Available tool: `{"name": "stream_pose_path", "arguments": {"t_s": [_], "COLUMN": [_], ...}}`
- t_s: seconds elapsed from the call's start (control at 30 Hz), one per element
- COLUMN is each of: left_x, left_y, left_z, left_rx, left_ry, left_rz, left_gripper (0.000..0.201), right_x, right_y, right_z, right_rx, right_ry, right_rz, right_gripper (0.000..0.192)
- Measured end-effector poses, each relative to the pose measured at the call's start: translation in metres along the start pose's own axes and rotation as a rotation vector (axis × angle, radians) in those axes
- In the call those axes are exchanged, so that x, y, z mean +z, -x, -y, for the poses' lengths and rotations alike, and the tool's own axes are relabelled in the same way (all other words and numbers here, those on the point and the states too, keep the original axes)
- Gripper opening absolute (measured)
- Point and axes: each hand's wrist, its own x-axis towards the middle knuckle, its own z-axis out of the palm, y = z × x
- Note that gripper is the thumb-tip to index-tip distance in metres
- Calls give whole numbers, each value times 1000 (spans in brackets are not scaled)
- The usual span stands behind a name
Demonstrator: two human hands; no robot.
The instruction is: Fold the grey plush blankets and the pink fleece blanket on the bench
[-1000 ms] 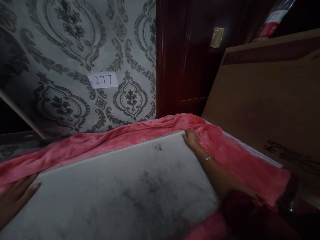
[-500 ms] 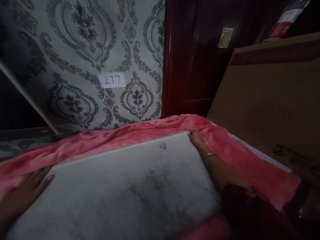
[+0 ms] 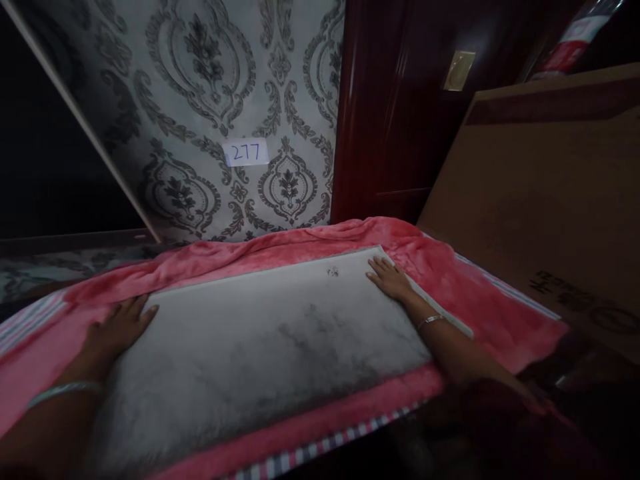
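A large grey-white rectangular mat [image 3: 260, 340] with dark smudges and a small mark near its far edge lies spread on a pink plush blanket [image 3: 430, 260]. My left hand [image 3: 117, 327] rests at the mat's far left corner, its fingers stretched out along the edge. Near the far right corner, my right hand [image 3: 391, 279] lies flat on the mat with fingers spread. Neither hand grips anything that I can see. Bracelets show on both wrists.
Patterned wallpaper bears a paper label [image 3: 246, 152] reading 277. A dark screen [image 3: 60, 140] stands at left. On the right are a big cardboard box [image 3: 540, 193], a bottle [image 3: 573, 40] above it, and a dark red door [image 3: 400, 100]. Striped cloth [image 3: 300, 453] edges the blanket.
My right hand has let go of the mat's far right corner and now lies flat on it. The view has shifted, showing more of the near edge and the screen.
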Motion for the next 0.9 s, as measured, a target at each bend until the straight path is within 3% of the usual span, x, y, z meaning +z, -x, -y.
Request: {"name": "stream_pose_path", "arguments": {"t_s": [0.1, 0.17, 0.27, 0.37, 0.47, 0.57, 0.7, 0.9], "left_x": [-18, -20, -5, 16, 24, 23, 28, 48], "left_y": [15, 30, 59, 86, 101, 106, 111, 137], "left_z": [-13, -18, -19, -13, -10, -6, 19, 84], "left_rx": [-39, 8, 147, 228, 250, 263, 201, 105], "left_ry": [51, 51, 47, 39, 49, 61, 51, 143], "left_rz": [119, 130, 129, 55, -26, -31, -20, 48], "left_gripper": [71, 71, 67, 64, 63, 63, 65, 73], "right_x": [-9, -10, -1, 12, 19, 21, 22, 12], "right_y": [9, 25, 58, 86, 100, 102, 103, 112], "right_z": [6, 5, -12, -39, -60, -66, -65, -54], "right_rx": [40, 49, 29, 45, 61, 56, 49, 69], "right_ry": [-14, -21, -16, -4, -5, 1, 13, 6], "right_rz": [46, 63, 60, 26, -1, -25, -75, -34], "right_gripper": [62, 63, 64, 65, 66, 68, 67, 67]}}
